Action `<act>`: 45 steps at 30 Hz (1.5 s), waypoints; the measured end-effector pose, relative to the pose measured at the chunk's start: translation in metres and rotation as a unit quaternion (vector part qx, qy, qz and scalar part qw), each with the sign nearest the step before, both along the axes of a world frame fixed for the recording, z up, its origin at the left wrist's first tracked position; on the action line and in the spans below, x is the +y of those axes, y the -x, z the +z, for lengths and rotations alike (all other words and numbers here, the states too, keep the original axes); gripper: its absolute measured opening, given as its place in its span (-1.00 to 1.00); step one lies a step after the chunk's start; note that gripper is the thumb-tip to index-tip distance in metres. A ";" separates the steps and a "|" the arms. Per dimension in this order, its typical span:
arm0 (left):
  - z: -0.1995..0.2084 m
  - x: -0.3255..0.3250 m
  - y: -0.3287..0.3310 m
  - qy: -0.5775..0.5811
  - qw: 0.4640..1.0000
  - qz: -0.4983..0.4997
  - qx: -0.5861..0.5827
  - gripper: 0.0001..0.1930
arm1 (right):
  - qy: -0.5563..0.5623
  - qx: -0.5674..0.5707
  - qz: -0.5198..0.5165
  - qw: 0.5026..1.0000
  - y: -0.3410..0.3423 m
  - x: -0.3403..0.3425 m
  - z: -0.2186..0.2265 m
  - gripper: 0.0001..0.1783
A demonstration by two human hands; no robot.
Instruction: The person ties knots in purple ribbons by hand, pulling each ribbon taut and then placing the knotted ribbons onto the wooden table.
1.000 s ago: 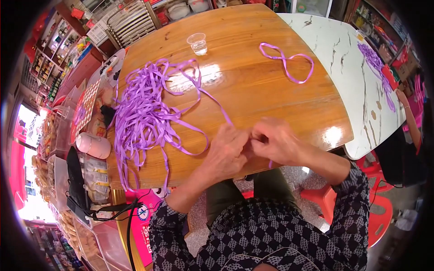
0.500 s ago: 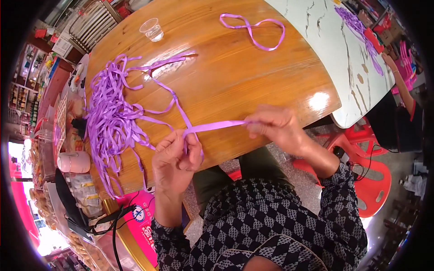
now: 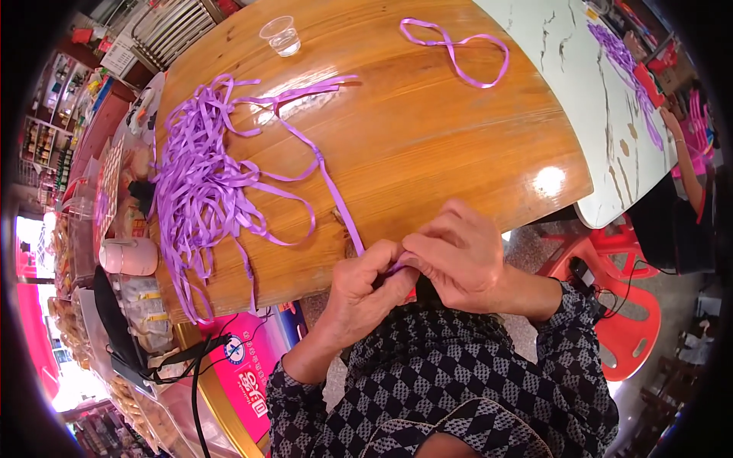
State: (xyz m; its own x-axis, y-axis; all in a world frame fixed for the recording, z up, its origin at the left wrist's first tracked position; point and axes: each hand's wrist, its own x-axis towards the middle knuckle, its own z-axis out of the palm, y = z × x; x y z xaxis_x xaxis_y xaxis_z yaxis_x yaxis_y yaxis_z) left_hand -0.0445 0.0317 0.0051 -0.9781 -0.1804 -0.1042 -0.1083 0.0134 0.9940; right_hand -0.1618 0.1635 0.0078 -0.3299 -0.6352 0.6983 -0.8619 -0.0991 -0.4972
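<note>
Fingers (image 3: 380, 256) on both hands are together, meeting at the near edge of the wooden bench (image 3: 427, 145). Our left hand (image 3: 355, 294) pinches a purple ribbon (image 3: 396, 267); our right hand (image 3: 462, 263) closes on the same bit from the other side. Only a sliver shows between them, so we can't tell if it's a knot, fold or bare end.

From the left hand the strand runs up the bench, near the big ribbon pile (image 3: 202, 168) on our left. A separate ribbon loop (image 3: 449, 42), crossed like a figure eight, lies well apart toward the far edge. Clear plastic cup (image 3: 281, 38) stands far side, beyond the pile.

Step in hand, our read: close two-handed fingertip work on one strand, mid-manipulation. Next move calls for a firm left pinch while the right does the fine work, plus slack in the trailing strand. Risk, we'd guess: a tug drags loose strands out of the pile.
</note>
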 end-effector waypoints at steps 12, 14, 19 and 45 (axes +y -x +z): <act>-0.001 0.001 -0.002 0.254 0.947 0.172 0.094 -0.88 | 0.054 -0.613 0.119 0.779 -0.025 -0.016 -0.014 -0.91; 0.002 -0.002 -0.003 0.301 0.931 0.178 0.105 -0.88 | 0.054 -0.613 0.117 0.780 -0.024 -0.016 -0.017 -0.92; 0.010 -0.013 -0.003 -0.088 0.993 0.078 -0.001 -0.83 | 0.119 -0.341 0.072 0.930 -0.024 -0.022 -0.022 -0.93; -0.014 0.000 0.001 0.398 0.857 0.221 0.240 -0.87 | 0.043 -0.767 0.156 0.621 -0.023 -0.020 -0.017 -0.84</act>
